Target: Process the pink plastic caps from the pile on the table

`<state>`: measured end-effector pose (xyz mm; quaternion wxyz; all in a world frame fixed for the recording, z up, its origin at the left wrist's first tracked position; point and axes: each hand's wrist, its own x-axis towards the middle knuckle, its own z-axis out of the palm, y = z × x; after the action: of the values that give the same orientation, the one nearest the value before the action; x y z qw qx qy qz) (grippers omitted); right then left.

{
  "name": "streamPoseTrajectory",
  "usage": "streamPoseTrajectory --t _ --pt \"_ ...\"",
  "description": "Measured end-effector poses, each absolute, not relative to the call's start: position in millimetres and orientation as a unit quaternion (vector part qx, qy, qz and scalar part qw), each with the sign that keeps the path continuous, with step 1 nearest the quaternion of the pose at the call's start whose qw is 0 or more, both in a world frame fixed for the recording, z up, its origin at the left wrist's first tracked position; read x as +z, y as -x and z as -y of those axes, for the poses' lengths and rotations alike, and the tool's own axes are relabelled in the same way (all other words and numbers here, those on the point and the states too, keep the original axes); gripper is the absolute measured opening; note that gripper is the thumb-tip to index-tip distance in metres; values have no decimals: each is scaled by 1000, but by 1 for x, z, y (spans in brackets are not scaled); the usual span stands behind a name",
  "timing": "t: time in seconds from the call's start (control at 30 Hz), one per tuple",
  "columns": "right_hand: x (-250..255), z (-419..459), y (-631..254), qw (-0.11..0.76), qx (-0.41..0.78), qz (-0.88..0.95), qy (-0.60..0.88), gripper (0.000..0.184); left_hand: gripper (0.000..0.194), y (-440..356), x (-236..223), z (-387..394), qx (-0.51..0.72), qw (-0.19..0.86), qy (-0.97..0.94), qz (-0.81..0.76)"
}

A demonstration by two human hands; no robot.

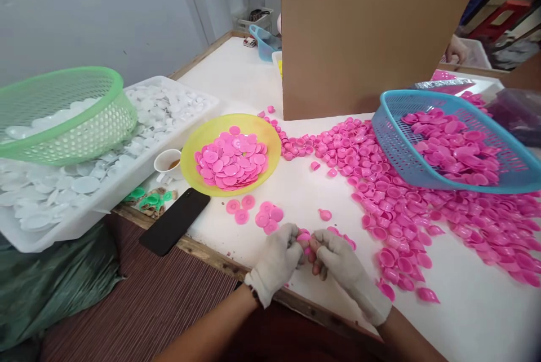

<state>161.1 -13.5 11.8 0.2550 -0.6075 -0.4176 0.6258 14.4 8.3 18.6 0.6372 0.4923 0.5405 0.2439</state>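
Both of my hands wear pale cloth gloves and meet near the table's front edge. My left hand [276, 260] is closed on a small pink plastic cap [303, 237]. My right hand [338, 257] is closed against it, fingertips pinching at the same pink piece; what else it holds is hidden. A few flat pink discs [264, 216] lie just beyond my hands. A yellow bowl [207, 136] further back holds many flat pink discs. To the right spreads a big heap of pink caps [380, 193].
A tilted blue basket [393, 142] holds more pink caps. At left, a white tray [118, 187] of white lids carries a green basket [63, 119]. A paper cup [168, 162], a black phone [175, 221], a cardboard box [363, 35] and another person's hand [455, 49] are nearby.
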Motion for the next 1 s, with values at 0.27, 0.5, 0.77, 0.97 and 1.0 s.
streamPoseTrajectory --t 0.27,0.5,0.77,0.97,1.0 --pt "1 -7 -164 214 656 330 644 7 9 -26 -2 -40 168 678 -434 -569" --pt "-1 -14 -169 166 689 313 633 11 12 -24 -5 -46 145 713 -409 -551" --pt "-4 -15 -171 159 707 309 616 6 13 -25 -2 -51 92 683 -463 -557" --pt "-5 -13 -163 163 673 319 647 4 13 -21 -13 -38 117 692 -448 -554" --pt "-5 -13 -161 164 666 325 651 4 13 -21 -15 -36 124 683 -456 -557"
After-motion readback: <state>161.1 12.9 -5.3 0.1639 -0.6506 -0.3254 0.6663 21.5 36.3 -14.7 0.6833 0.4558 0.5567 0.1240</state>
